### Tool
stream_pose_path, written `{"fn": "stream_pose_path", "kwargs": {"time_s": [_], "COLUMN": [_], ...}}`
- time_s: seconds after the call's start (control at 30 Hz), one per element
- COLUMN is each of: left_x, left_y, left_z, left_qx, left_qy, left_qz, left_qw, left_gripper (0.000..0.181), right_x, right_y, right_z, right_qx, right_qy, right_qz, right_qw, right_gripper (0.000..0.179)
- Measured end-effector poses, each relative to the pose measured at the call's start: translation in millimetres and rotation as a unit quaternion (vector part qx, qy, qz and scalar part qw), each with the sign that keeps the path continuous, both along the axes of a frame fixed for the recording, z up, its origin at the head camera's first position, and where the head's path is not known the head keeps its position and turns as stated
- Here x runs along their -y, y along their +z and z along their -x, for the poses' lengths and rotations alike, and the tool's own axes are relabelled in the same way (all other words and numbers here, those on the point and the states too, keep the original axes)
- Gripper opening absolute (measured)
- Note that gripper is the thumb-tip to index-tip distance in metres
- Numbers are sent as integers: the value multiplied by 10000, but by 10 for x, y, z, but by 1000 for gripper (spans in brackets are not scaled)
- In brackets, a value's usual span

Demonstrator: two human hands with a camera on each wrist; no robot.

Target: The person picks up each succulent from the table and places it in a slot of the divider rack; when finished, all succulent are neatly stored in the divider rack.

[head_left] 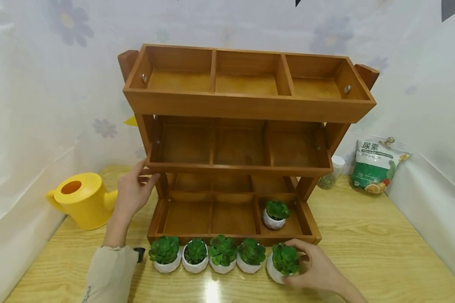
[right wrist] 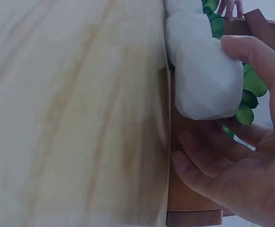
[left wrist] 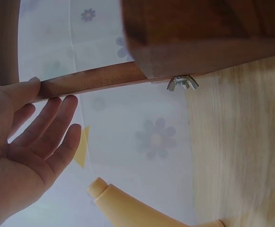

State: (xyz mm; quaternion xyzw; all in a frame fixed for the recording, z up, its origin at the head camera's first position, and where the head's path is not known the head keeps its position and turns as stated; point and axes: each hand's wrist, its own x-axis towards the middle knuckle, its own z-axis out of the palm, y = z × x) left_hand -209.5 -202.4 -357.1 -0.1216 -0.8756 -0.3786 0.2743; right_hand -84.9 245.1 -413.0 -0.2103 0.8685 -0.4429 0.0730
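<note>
In the head view, my right hand (head_left: 314, 267) grips a potted succulent (head_left: 285, 259) at the right end of a front row. Its faceted white pot (right wrist: 208, 78) lies between thumb and fingers in the right wrist view; whether its base touches the table cannot be told. My left hand (head_left: 133, 189) holds the left edge of a three-tier wooden plant shelf (head_left: 246, 105). In the left wrist view, the thumb and fingertips (left wrist: 70, 100) meet a wooden bar (left wrist: 92, 79). Another potted succulent (head_left: 275, 214) sits in the bottom tier's right compartment.
Several more potted succulents (head_left: 222, 251) line the table (head_left: 368, 235) before the shelf. A yellow watering can (head_left: 87, 206) stands left. Behind the shelf's right side are a lidded jar (head_left: 331, 173) and a clipped green-white bag (head_left: 377, 168). Flowered white sheeting (head_left: 413, 88) encloses the table.
</note>
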Motion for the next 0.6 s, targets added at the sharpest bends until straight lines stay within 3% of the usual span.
{"fn": "stream_pose_path", "kwargs": {"time_s": [0.27, 0.47, 0.6], "left_x": [-9, -8, -5], "left_y": [0, 6, 5], "left_z": [-15, -28, -22], "left_qx": [-3, 51, 41], "left_qy": [-41, -4, 8], "left_qz": [-8, -17, 15], "left_qw": [10000, 10000, 10000], "left_gripper": [48, 48, 49], "right_x": [9, 82, 151], "right_y": [140, 333, 461], "right_z": [49, 184, 296], "right_qx": [155, -61, -259], "right_qy": [376, 751, 816], "right_qz": [579, 984, 896], "right_qw": [9975, 9923, 9923], "right_gripper": [48, 48, 49]}}
